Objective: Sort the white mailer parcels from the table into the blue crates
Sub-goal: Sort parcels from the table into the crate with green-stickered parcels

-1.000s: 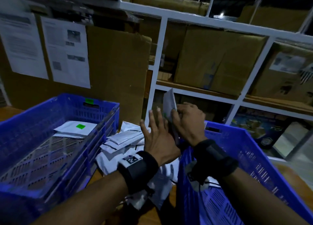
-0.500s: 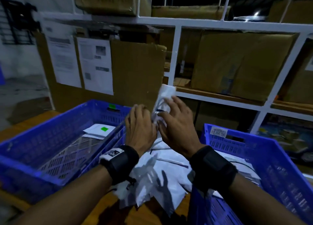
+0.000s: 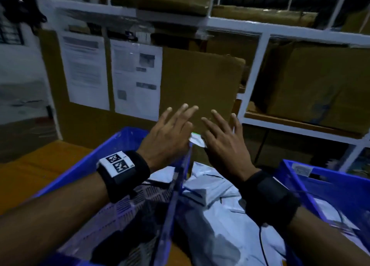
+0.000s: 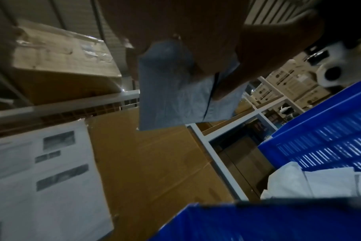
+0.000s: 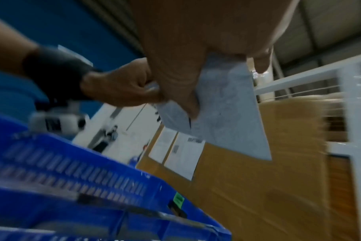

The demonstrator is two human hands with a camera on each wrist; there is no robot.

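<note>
White mailer (image 4: 175, 91) pinched under both thumbs (fingers splayed straight), left hand (image 3: 168, 137) and right hand (image 3: 224, 143) side by side, above left blue crate's (image 3: 124, 139) far rim.

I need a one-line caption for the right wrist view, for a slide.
Both hands pinch a white mailer parcel above the blue crate, cardboard behind.

A heap of parcels (image 3: 216, 221) lies on the table (image 3: 30, 171) between the left crate (image 3: 112, 151) and the right crate (image 3: 330, 187), with a cardboard sheet (image 3: 198, 85) standing behind them and shelving (image 3: 258, 73) at the far right.
</note>
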